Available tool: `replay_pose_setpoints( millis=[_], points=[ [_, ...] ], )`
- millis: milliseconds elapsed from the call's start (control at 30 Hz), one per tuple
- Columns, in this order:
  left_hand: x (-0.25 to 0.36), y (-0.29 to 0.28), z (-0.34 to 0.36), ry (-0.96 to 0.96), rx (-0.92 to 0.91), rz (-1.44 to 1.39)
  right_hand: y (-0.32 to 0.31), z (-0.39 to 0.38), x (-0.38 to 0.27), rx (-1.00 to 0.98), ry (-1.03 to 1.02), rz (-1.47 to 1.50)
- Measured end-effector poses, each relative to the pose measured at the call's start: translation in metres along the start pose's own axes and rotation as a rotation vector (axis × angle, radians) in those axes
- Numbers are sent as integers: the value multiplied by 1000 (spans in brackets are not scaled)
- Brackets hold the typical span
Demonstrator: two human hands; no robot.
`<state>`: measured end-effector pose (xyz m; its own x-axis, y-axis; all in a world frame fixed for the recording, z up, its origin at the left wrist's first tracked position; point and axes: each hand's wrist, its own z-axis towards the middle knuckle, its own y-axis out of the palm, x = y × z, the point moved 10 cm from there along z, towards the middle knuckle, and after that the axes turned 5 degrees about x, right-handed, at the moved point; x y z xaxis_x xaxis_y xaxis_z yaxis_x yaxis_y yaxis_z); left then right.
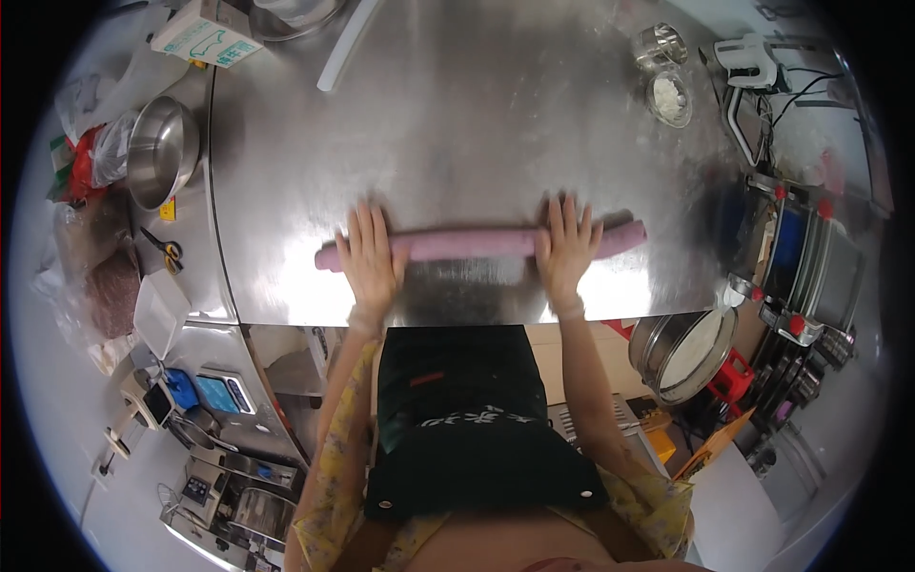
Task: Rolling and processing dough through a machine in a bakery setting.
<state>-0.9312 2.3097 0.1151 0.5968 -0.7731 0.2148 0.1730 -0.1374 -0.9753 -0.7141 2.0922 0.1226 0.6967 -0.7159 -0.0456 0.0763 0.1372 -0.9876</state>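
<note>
A long, pinkish-purple roll of dough [467,244] lies crosswise near the front edge of the steel worktable [457,153]. Toward its left end my left hand [370,253] rests flat on top, fingers stretched out and pointing away from me. My right hand [566,246] lies the same way over the right part of the roll, its fingers slightly spread. Both ends of the roll stick out beyond my hands. The parts under my palms are hidden.
A white bar [348,48] lies at the back. A glass bowl of white stuff [669,98] and a hand mixer [748,62] are at far right. On the left side are a steel bowl [164,153], scissors [164,250] and a carton [207,33]. A round sieve [648,357] stands below right.
</note>
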Motion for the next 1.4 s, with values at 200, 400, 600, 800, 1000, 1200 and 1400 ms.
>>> replay_pose_setpoints(
  millis=[200,400,600,800,1000,1200,1400],
  points=[
    [-7,0,6,77,-59,6,4,-19,25,-6,-71,97],
    [-42,-7,38,-51,160,-30,4,56,45,40,25,-31],
    [-39,9,-46,-37,-3,-16,-6,-79,66,137,38,67],
    [-66,-9,67,10,117,75,-12,72,80,190,-4,155],
    [5,-23,45,320,20,-37,-29,32,85,30,-326,150],
    [-20,-7,64,447,-82,11,-18,53,88,-4,-429,76],
    [-27,-79,72,511,-107,0,-96,62,83,-84,-411,125]
  ],
)
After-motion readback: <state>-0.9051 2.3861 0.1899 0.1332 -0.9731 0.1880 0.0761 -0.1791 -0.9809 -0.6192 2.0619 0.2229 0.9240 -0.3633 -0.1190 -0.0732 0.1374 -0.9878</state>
